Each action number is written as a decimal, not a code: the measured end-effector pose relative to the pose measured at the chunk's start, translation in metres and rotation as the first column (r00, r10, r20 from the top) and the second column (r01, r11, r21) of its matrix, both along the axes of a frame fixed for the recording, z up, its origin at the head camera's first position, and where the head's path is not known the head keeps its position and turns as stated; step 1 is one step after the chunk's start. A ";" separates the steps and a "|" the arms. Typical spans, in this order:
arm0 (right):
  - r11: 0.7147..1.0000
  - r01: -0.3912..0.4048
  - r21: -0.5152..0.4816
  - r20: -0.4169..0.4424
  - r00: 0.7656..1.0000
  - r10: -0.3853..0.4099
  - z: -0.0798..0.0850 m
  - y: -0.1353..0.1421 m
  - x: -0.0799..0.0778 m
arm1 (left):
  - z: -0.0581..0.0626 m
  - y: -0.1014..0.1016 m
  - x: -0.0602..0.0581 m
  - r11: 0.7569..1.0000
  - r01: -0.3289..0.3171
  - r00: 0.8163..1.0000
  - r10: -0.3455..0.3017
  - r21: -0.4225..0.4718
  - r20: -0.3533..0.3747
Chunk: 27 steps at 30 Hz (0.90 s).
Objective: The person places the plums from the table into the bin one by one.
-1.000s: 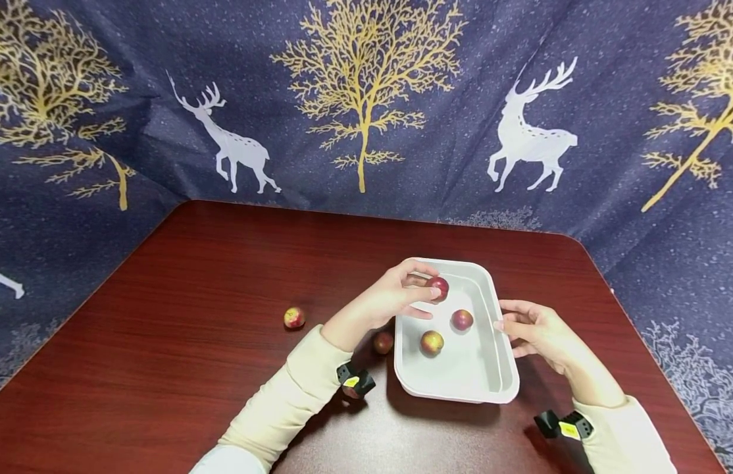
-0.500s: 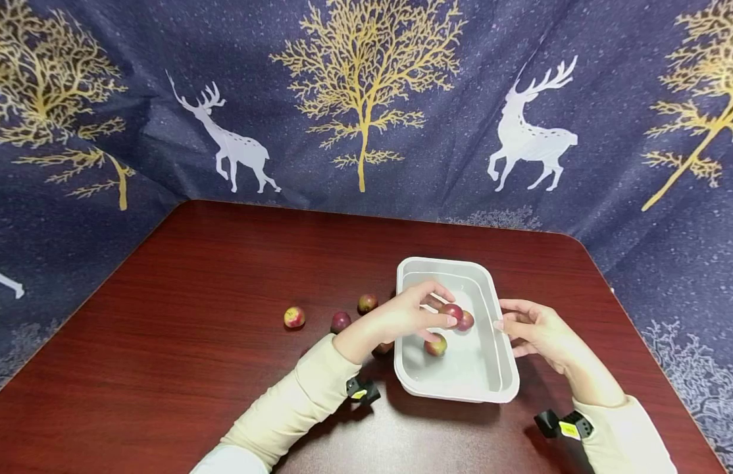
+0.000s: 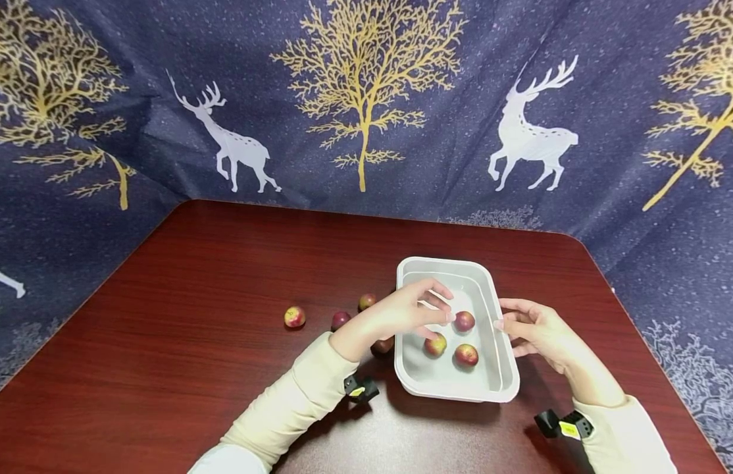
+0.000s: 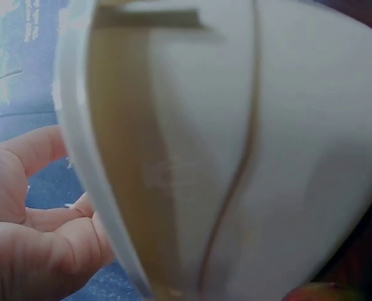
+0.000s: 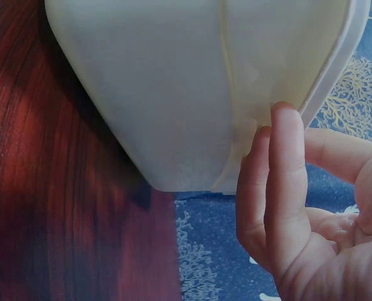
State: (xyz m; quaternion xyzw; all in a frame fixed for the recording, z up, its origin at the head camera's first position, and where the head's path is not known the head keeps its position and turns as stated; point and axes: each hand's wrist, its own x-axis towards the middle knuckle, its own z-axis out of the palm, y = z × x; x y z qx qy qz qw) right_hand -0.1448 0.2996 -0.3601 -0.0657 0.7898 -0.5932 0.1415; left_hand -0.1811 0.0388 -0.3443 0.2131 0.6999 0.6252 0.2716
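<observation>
A white rectangular plastic tub (image 3: 449, 385) stands on the table with 3 small round red-and-yellow fruits inside: one fruit (image 3: 464, 321) by the right wall, another (image 3: 435, 345) at left, a third fruit (image 3: 466, 355) nearer the front. Over the tub's left side, my left hand (image 3: 410, 311) has its fingers spread and loosely bent, holding nothing. My right hand (image 3: 535, 332) grips the tub's right rim, thumb on the edge and fingers against the outside wall. The right wrist view shows these fingers (image 5: 286, 163) on the wall.
Left of the tub lie several more fruits: a yellow-red fruit (image 3: 294, 316), a dark red one (image 3: 340, 320), a greenish-red one (image 3: 366, 301), and one partly under the left wrist (image 3: 382, 345). A dark blue cloth (image 3: 319, 131) hangs behind the reddish-brown table (image 3: 224, 263).
My left hand moved forward-right over the tub with a red fruit, then let it go and opened its fingers slightly. The tub now shows a third fruit. My right hand stayed at the rim.
</observation>
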 end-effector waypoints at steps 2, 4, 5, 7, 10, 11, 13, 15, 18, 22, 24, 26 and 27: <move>1.000 0.003 0.002 0.003 1.000 -0.003 0.000 0.000 0.000 | 0.003 -0.002 0.000 1.000 -0.007 1.000 0.007 0.010 -0.009; 1.000 0.005 0.004 0.003 1.000 -0.005 0.001 0.000 0.000 | 0.006 -0.004 -0.001 1.000 -0.012 1.000 0.012 0.011 -0.020; 1.000 0.006 0.005 0.003 1.000 -0.006 0.000 0.000 0.000 | 0.008 -0.006 -0.001 1.000 -0.015 1.000 0.015 0.013 -0.026; 1.000 0.007 0.006 0.001 1.000 -0.007 0.000 0.000 0.000 | 0.012 -0.009 -0.001 1.000 -0.023 0.999 0.024 0.014 -0.039; 1.000 0.006 0.009 -0.002 1.000 -0.006 0.000 0.000 0.000 | 0.016 -0.014 -0.001 0.999 -0.037 0.997 0.039 0.027 -0.064; 1.000 0.006 0.010 -0.002 1.000 -0.006 0.000 0.000 0.000 | 0.018 -0.016 -0.002 0.999 -0.043 0.996 0.045 0.034 -0.076; 1.000 0.006 0.011 -0.002 1.000 -0.006 0.000 0.000 0.000 | 0.020 -0.020 -0.004 0.997 -0.056 0.994 0.061 0.052 -0.095; 1.000 0.006 0.014 -0.002 1.000 -0.006 0.000 0.000 0.000 | 0.023 -0.024 -0.005 0.995 -0.074 0.990 0.081 0.062 -0.116; 1.000 0.006 0.016 -0.004 1.000 -0.006 0.001 -0.001 0.001 | 0.025 -0.031 -0.009 0.993 -0.106 0.981 0.114 0.061 -0.159; 1.000 0.008 0.020 -0.005 1.000 -0.008 0.001 -0.001 0.001 | 0.027 -0.038 -0.013 0.988 -0.150 0.962 0.154 0.032 -0.224; 1.000 0.008 0.021 -0.005 1.000 -0.008 0.001 -0.001 0.001 | 0.027 -0.041 -0.015 0.985 -0.171 0.952 0.169 0.015 -0.255; 1.000 0.005 0.019 -0.007 1.000 -0.005 0.001 -0.001 0.001 | 0.028 -0.043 -0.017 0.982 -0.191 0.944 0.184 0.002 -0.275; 1.000 0.005 0.019 -0.008 1.000 -0.004 0.002 -0.001 0.001 | 0.028 -0.045 -0.018 0.980 -0.200 0.940 0.190 -0.006 -0.283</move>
